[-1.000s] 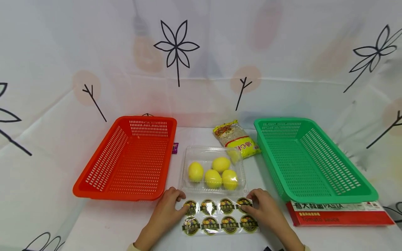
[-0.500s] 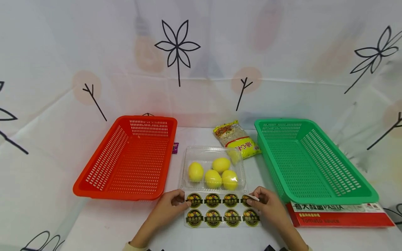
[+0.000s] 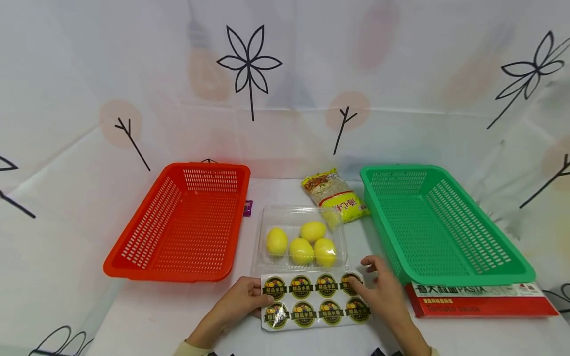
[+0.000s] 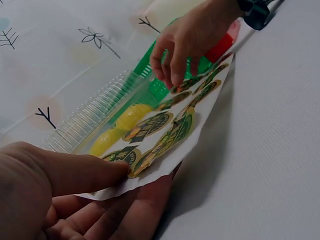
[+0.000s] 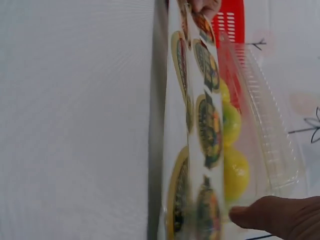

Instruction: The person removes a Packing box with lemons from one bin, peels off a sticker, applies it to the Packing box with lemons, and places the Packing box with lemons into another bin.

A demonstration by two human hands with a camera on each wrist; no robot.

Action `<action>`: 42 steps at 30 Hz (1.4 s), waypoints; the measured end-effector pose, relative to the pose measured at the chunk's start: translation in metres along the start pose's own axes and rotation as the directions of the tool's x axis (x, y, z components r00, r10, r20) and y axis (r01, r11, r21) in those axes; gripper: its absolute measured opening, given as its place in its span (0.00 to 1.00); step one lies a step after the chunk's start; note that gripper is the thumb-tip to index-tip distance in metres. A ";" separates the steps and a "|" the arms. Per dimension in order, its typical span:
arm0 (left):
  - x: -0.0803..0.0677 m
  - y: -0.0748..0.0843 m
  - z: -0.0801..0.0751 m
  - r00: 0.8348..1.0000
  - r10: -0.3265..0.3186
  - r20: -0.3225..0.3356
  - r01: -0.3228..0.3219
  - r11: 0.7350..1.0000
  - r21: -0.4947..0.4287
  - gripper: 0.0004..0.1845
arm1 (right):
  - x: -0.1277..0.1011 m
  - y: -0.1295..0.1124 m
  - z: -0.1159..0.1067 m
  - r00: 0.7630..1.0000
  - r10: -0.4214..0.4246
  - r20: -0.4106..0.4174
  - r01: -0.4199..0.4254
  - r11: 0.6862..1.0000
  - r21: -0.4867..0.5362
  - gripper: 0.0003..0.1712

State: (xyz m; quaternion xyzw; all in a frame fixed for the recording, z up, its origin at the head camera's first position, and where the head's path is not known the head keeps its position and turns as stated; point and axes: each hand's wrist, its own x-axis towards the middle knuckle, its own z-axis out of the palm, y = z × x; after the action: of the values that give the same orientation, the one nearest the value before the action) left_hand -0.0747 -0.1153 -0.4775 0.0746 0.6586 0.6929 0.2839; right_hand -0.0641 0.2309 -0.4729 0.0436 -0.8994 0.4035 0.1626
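A sheet of round black-and-gold fruit stickers (image 3: 315, 302) spans the space between the two hands in the head view. My left hand (image 3: 240, 299) pinches its left edge, thumb (image 4: 90, 172) on top and fingers underneath in the left wrist view. At the sheet's upper right corner is my right hand (image 3: 384, 291), its thumb over the corner sticker and its fingers spread apart. The right wrist view shows that thumb (image 5: 275, 215) beside the sheet. Just behind the sheet stands a clear plastic clamshell box (image 3: 285, 217) with several yellow lemons (image 3: 277, 242) inside.
A red basket (image 3: 173, 274) stands on the left and a green basket (image 3: 467, 281) on the right. Under the green one's front edge lies a red pasta box (image 3: 481, 307). A yellow bag of pasta (image 3: 340, 198) lies behind the clamshell, and a small purple packet (image 3: 248, 208) by the red basket.
Half a second ago my right hand was bending up the sheet's upper right corner; now its fingers have spread and the corner lies flatter. The sheet and left hand have shifted slightly nearer.
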 end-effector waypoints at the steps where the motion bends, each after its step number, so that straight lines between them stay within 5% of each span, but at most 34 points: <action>1: 0.000 0.000 0.000 1.000 -0.001 -0.002 0.001 1.000 0.002 0.14 | -0.001 -0.002 0.000 0.997 -0.052 -0.052 0.050 0.998 -0.049 0.26; 3: 0.000 -0.001 0.000 1.000 -0.001 -0.003 0.001 1.000 0.003 0.14 | -0.005 -0.007 0.000 0.975 -0.169 -0.142 0.155 0.982 -0.108 0.24; 5: 0.000 -0.001 0.001 1.000 -0.003 -0.004 0.003 1.000 -0.004 0.14 | -0.007 -0.014 0.002 0.952 -0.247 -0.179 0.239 0.969 -0.062 0.21; 9: 0.001 0.000 0.002 1.000 -0.008 0.000 0.008 1.000 -0.030 0.16 | -0.015 -0.032 0.014 0.936 -0.332 -0.119 0.346 0.928 0.138 0.18; 15: 0.003 -0.001 0.004 1.000 -0.013 0.018 0.014 0.998 -0.055 0.18 | -0.031 -0.057 0.037 0.938 -0.308 0.157 0.233 0.899 0.371 0.13; 23: 0.004 -0.002 0.005 1.000 -0.022 -0.001 0.022 0.998 -0.063 0.17 | -0.028 -0.074 0.056 0.865 -0.204 0.459 -0.040 0.883 0.468 0.11; 29: 0.001 -0.001 0.002 1.000 -0.007 0.020 0.009 0.995 -0.095 0.17 | -0.020 -0.081 0.067 0.842 -0.218 0.494 -0.045 0.884 0.466 0.14; 42: 0.002 -0.001 0.002 1.000 -0.014 0.019 0.016 0.994 -0.113 0.17 | -0.015 -0.086 0.079 0.848 -0.263 0.461 0.067 0.915 0.398 0.15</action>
State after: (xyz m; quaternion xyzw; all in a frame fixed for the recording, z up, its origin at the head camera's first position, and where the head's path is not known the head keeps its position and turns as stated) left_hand -0.0748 -0.1124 -0.4783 0.0600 0.6164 0.7261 0.2988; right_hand -0.0526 0.1141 -0.4652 0.2557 -0.8113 0.5229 -0.0549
